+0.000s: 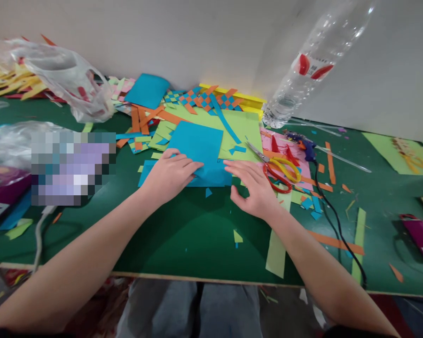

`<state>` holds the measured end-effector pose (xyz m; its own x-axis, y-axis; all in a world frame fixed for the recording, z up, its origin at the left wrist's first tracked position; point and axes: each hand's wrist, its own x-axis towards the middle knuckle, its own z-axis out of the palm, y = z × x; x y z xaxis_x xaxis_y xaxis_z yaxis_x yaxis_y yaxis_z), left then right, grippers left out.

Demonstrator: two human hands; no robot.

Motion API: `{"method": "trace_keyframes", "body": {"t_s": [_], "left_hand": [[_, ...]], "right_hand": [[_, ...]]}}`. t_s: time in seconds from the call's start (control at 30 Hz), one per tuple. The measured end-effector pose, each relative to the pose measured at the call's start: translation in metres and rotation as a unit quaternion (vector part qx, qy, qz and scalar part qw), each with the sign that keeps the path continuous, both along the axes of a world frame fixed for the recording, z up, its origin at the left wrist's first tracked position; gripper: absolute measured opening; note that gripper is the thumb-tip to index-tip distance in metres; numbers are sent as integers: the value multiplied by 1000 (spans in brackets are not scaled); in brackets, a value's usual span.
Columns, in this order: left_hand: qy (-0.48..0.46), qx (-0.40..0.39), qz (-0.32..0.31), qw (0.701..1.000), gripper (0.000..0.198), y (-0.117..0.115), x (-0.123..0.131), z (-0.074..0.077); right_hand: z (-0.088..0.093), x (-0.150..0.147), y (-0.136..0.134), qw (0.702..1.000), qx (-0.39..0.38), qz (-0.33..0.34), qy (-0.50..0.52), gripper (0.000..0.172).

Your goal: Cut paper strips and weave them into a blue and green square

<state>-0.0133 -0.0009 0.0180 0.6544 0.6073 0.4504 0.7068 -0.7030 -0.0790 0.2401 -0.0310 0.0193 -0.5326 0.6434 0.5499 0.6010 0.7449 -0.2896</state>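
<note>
Blue paper (199, 137) is partly covered by the left hand (174, 172), whose fingers are bent over it; whether an edge is pinched there cannot be told. The right hand (252, 185) is held unclosed, thumb spread, its fingertips placed at the right end of the paper's near part. Beyond both hands, a light-green sheet (245, 129) is overlapped by the blue paper. Scissors (285, 168) are laid just beside the right hand, outward, and a corded purple tool (307, 149) is seen farther out.
</note>
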Motion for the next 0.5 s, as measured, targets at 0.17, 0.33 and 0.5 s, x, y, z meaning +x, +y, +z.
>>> {"method": "trace_keyframes", "body": {"t_s": [0.17, 0.33, 0.5], "left_hand": [[6, -1, -11, 1000, 28, -1, 2, 2], [32, -14, -46, 998, 26, -5, 8, 2], [42, 15, -32, 998, 34, -9, 12, 5]], "right_hand": [[0, -4, -2, 1000, -10, -3, -23, 44], [-8, -2, 2, 999, 7, -31, -35, 22], [-2, -5, -3, 996, -76, -52, 22, 19]]}}
